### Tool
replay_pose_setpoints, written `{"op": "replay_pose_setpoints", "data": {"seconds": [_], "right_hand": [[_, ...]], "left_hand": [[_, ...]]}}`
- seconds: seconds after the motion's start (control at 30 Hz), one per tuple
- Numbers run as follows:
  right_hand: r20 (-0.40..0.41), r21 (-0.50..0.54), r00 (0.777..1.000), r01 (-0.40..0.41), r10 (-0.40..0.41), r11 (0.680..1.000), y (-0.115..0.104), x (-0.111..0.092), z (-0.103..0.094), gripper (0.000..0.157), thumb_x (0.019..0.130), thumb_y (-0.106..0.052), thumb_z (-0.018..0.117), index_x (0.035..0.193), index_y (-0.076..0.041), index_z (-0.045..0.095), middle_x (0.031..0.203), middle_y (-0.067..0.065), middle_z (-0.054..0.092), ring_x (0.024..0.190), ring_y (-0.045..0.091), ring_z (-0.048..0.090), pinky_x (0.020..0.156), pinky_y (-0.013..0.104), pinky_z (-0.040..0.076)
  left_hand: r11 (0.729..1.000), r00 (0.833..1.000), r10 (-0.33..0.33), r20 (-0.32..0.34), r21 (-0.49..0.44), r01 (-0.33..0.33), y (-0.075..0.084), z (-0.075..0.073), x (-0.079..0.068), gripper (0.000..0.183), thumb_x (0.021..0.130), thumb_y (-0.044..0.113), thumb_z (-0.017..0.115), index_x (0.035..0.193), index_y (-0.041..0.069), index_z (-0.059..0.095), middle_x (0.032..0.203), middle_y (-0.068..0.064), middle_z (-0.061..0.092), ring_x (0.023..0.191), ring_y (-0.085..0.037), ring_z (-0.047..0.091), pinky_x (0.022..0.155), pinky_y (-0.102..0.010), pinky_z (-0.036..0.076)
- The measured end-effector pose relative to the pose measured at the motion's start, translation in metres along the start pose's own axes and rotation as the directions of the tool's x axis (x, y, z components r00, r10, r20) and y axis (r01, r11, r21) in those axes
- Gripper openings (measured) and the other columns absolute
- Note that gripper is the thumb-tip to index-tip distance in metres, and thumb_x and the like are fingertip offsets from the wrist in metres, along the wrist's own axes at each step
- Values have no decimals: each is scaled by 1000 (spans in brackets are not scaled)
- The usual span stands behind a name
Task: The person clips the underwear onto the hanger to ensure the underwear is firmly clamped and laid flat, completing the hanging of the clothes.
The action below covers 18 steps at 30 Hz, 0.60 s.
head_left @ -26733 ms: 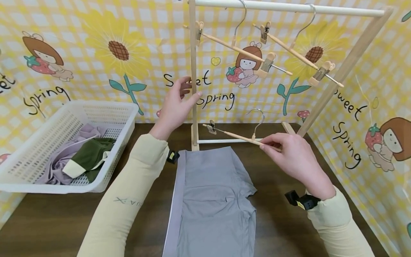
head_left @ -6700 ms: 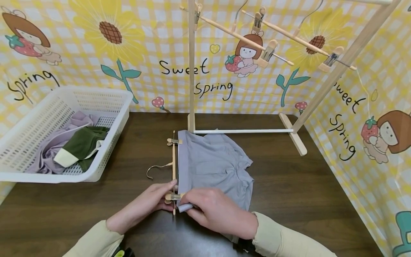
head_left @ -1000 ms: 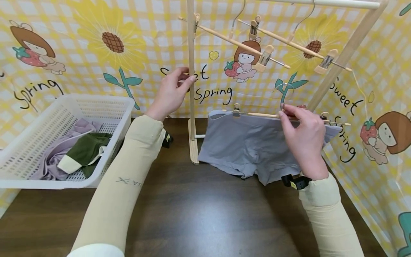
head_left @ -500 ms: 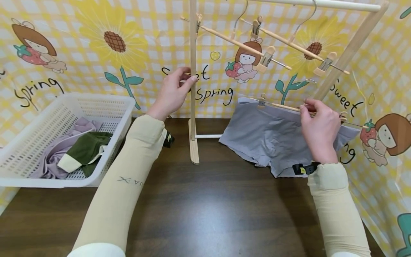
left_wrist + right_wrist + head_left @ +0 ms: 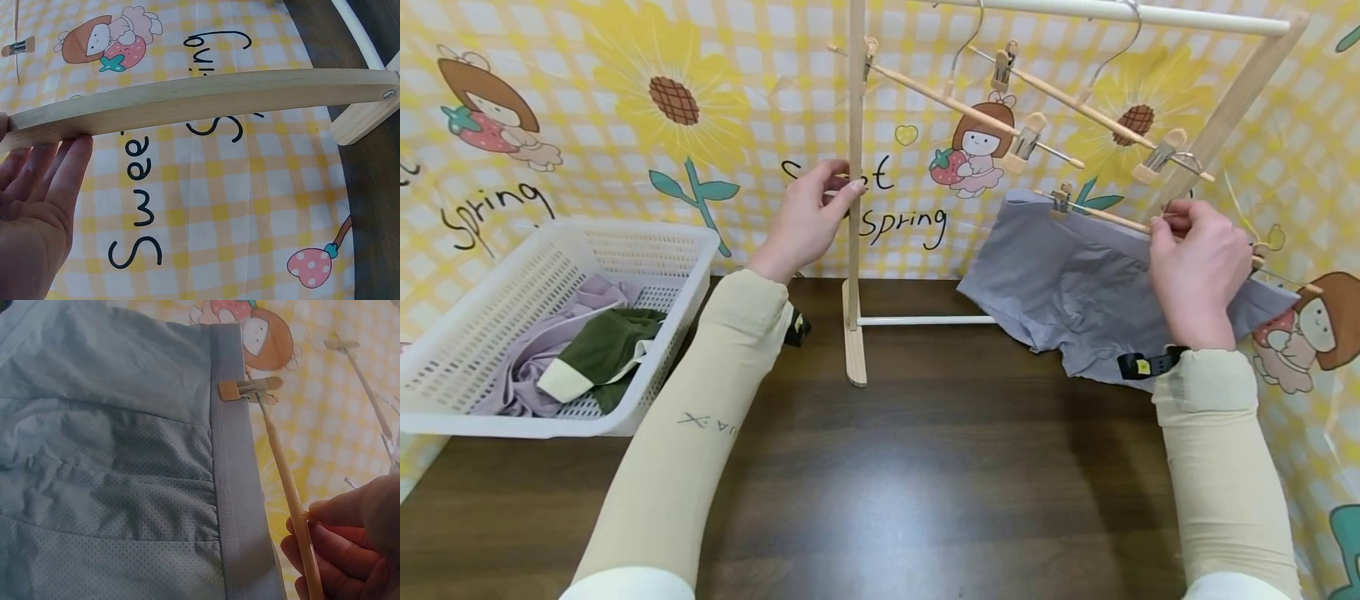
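Along the back edge of the dark, wood-grained tabletop [image 5: 880, 492] stands a rack [image 5: 854, 258] of pale timber and smooth white rails. At the left edge, a perforated plastic basket [image 5: 550, 428] holds crumpled lilac cloth [image 5: 527, 375] and green cloth [image 5: 606, 346]. Creased grey shorts [image 5: 1067, 275] hang towards the back right corner, clipped to a slim hanger [image 5: 1120, 219], below the right hand [image 5: 1204, 267] pinching it. Well apart from them, the left hand [image 5: 801, 218] grips the rack's left post. Only the right wrist view reveals dotted mesh [image 5: 125, 450] on the shorts; only the left, a metal screw [image 5: 389, 94].
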State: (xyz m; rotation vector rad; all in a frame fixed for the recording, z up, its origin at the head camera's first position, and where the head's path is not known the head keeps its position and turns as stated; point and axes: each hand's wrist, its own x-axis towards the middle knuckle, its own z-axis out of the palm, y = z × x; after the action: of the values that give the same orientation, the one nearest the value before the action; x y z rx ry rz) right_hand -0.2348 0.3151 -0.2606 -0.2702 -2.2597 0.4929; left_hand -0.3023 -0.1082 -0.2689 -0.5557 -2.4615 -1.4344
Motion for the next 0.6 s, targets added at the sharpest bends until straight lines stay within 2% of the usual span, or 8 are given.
{"op": "replay_pose_setpoints", "data": {"seconds": [0.13,0.27,0.37,0.47,0.53,0.6], "right_hand": [[-7,-23,1000,-11,11,1000,0,12,-10,31,100,-24,60,117,-4,76,106,13,75,99,39,68,69,36,35],[-3,-62,999,-40,40,997,-2,25,-20,29,98,-25,61,116,-9,78,107,11,75,99,35,69,62,24,25],[1,-91,998,-62,62,994,-3,35,-27,30,97,-25,61,117,-11,78,107,9,75,85,10,68,62,18,24],[4,-98,998,-62,63,993,-4,44,-34,30,96,-23,60,117,-10,78,107,10,75,67,-14,46,62,15,25],[2,-88,999,-53,54,995,-6,49,-39,31,96,-21,59,116,-6,77,106,10,75,60,-20,32,62,13,25],[-2,-79,999,-43,43,996,-8,54,-44,30,96,-20,58,114,-4,77,88,0,76,58,-20,29,60,13,25]], "left_hand": [[1000,1000,-10,1,12,10,0,0,1,51,107,36,53,147,4,49,132,-11,62,115,-22,62,97,-35,48],[1000,1000,-6,-3,16,6,0,0,1,51,107,36,53,147,4,49,132,-12,61,115,-22,62,97,-36,48],[1000,1000,-9,-5,21,9,0,0,1,51,107,36,53,146,4,49,133,-12,62,115,-22,62,97,-35,48],[1000,1000,-11,-7,20,11,0,0,1,50,107,36,53,146,4,50,133,-12,62,114,-22,63,97,-35,48],[1000,1000,-4,-11,7,4,0,0,0,49,107,34,54,145,3,50,132,-13,62,113,-23,63,97,-36,49],[1000,1000,0,-16,0,0,0,0,1,49,107,34,54,145,2,50,131,-14,62,113,-24,63,96,-36,49]]}}
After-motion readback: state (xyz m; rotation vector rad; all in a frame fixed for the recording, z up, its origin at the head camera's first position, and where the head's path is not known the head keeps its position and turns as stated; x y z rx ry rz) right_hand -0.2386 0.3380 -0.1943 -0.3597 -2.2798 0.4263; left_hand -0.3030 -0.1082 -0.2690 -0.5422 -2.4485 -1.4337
